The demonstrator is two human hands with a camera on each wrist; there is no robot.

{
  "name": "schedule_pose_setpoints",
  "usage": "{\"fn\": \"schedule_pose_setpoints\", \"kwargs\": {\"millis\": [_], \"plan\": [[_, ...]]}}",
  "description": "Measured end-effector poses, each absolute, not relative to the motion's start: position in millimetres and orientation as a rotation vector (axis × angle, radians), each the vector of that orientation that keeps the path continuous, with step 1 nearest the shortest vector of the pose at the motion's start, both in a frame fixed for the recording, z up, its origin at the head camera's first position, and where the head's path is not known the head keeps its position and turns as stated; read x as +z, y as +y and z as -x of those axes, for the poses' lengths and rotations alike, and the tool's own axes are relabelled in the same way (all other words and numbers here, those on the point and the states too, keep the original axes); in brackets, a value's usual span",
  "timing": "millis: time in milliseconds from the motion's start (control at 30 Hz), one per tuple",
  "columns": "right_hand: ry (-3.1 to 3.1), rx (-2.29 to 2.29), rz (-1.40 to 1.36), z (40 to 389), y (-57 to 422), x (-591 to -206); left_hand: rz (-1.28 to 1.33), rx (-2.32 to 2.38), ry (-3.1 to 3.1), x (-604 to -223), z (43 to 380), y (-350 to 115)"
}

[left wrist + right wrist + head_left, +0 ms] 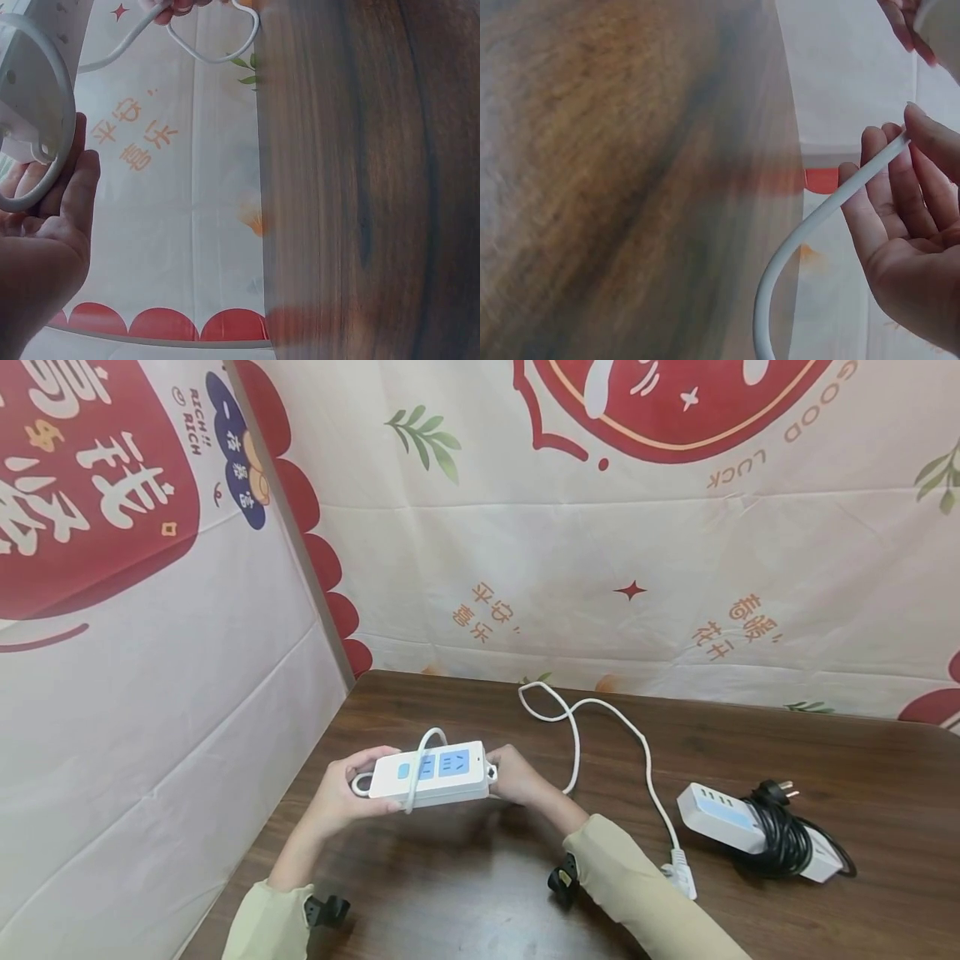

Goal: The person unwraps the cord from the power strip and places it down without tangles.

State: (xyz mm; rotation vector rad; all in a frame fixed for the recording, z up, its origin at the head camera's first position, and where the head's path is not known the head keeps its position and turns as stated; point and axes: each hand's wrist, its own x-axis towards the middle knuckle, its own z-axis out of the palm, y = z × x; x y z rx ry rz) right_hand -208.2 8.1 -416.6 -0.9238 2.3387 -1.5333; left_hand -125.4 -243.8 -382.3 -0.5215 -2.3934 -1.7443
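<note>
A white power strip (430, 774) with blue socket panels is held above the table by my left hand (339, 793), which grips its left end between thumb and fingers. One turn of its white cord (415, 768) passes round the strip's body. At the strip's right end, my right hand (516, 775) pinches the cord between thumb and fingers, as the right wrist view shows along the white cord (840, 196). In the left wrist view, a loop of cord (66, 97) hangs beside the left palm. The rest of the cord trails over the tabletop to a white plug (681, 874).
On the right of the brown wooden table (825, 760) lies a second white power strip (722, 817), wrapped in a black cord (780, 839) with a black plug (772, 792). Printed cloth (570, 552) hangs behind the table, and another cloth panel (150, 693) stands along the left.
</note>
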Motion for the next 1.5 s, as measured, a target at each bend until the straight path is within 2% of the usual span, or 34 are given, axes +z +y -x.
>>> {"fn": "schedule_pose_setpoints", "kwargs": {"millis": [167,567,867,1500], "plan": [[2.341,-1.596,0.8,210.1,10.6,-410.0,0.591,-1.747,-2.403,-382.6,125.8,-243.5],[2.377,-1.611,0.732,217.1,24.1,-394.7,0.608,-1.751,-2.474,-385.5,125.1,-242.8],[2.374,-1.674,0.6,219.1,41.1,-392.2,0.562,-1.776,-2.499,-389.4,123.1,-243.0],[2.248,-1.714,0.597,217.7,75.7,-388.7,0.337,-1.703,-2.496,-395.9,125.1,-244.3]]}}
